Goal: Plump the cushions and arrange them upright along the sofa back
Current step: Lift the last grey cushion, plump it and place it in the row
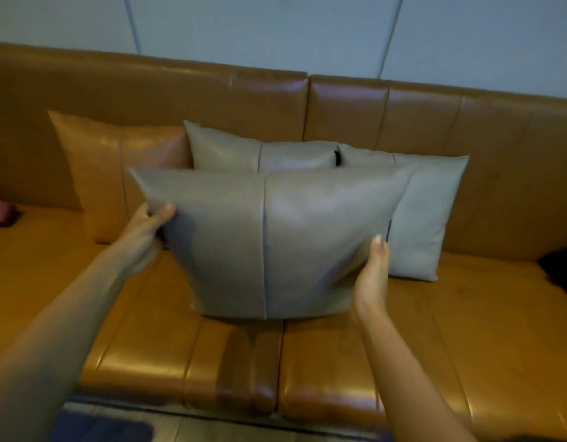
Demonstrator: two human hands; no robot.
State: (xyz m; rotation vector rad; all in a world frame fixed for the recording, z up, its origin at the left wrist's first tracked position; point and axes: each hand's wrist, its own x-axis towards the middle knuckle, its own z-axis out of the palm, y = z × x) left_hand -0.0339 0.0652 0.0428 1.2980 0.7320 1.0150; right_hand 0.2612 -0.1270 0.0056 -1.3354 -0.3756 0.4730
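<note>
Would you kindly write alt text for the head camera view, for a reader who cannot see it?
Two bare hands, left hand and right hand, hold a grey cushion by its sides above a tan leather sofa. Behind it, a tan cushion and two more grey cushions stand against the sofa back.

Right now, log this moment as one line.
held: grey cushion | left hand, right hand grip its sides | above sofa seat | three cushions upright behind

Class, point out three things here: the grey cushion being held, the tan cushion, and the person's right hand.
held grey cushion (301,237): head view, front face right of its centre seam.
tan cushion (110,173): head view, front face.
right hand (373,275): head view, middle of the hand.
</note>
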